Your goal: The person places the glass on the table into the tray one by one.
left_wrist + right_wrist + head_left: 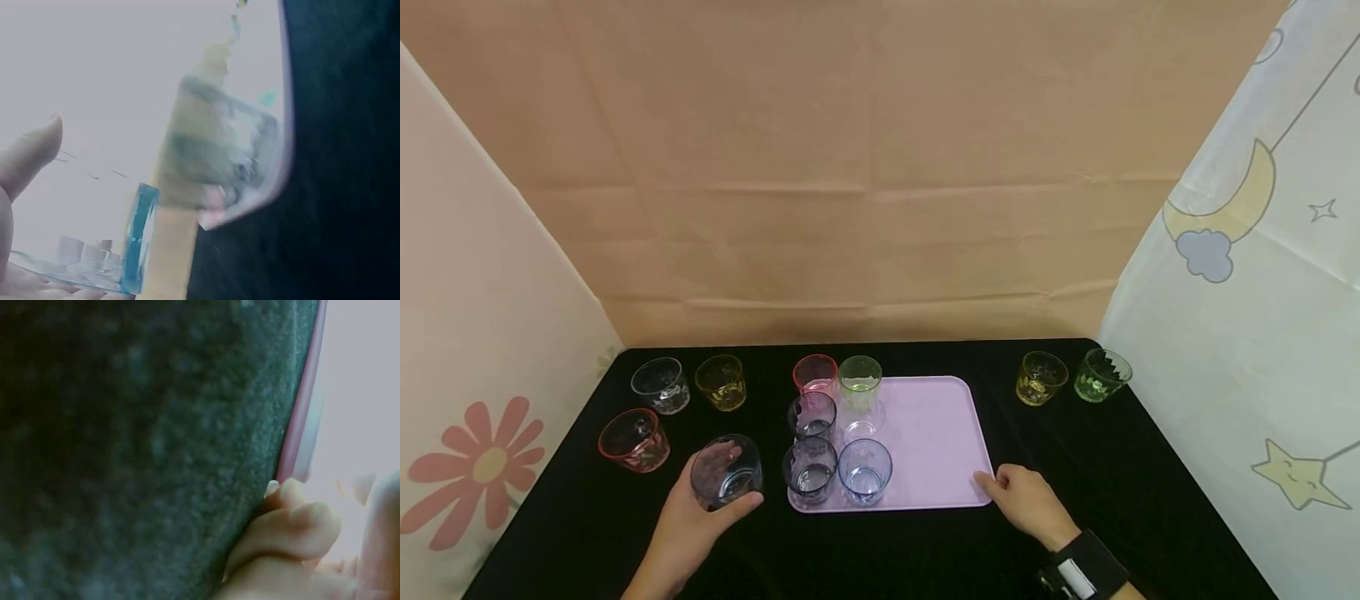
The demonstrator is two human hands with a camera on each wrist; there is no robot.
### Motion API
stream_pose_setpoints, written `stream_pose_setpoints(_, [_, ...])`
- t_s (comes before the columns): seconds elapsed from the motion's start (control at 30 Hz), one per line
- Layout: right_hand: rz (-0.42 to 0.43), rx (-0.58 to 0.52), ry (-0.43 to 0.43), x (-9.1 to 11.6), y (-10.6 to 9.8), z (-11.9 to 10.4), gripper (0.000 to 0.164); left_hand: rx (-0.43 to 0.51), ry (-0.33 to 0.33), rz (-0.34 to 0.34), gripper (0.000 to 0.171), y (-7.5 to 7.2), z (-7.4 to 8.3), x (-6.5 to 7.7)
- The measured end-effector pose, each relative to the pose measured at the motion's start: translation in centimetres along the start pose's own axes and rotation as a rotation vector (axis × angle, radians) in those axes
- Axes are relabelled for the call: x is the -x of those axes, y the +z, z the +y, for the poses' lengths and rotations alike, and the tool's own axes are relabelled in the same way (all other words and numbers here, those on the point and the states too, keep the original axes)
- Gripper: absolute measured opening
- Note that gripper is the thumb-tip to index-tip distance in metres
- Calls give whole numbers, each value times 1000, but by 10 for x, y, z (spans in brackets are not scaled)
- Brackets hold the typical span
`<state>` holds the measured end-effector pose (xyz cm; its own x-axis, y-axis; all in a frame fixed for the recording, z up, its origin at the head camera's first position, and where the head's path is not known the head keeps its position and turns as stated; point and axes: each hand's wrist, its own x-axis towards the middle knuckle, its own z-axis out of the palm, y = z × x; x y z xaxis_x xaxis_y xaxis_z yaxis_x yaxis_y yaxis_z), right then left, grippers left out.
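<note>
Grey-blue glass is gripped by L hand, L of tray; way blocked by dark glasses, so prob. best carried level over them. Tray's nr R corner is pinched by R hand. Also seen: red glass, clear glass, yellow glass at L; 2nd yellow glass, green glass at R.

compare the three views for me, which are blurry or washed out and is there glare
Head view: mostly crisp, with a soft shadow low on the tan backdrop; left wrist view: hazy and washed out, shapes beyond the held glass smeared; right wrist view: black cloth grainy and out of focus, bright glare bleaching the area beside the curled fingers of the right hand.
</note>
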<state>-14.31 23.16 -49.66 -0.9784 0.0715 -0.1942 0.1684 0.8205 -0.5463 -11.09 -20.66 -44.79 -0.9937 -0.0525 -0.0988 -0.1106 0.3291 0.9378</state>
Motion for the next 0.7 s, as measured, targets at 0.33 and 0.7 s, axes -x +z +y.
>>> stream_pose_setpoints(0.33, [109, -124, 35, 10, -6, -3, 33, 64, 26, -135, 76, 23, 37, 26])
stream_pose_setpoints(0.7, [321, -533, -209, 60, 0, -64, 10, 66, 76, -255, 85, 63, 47, 43])
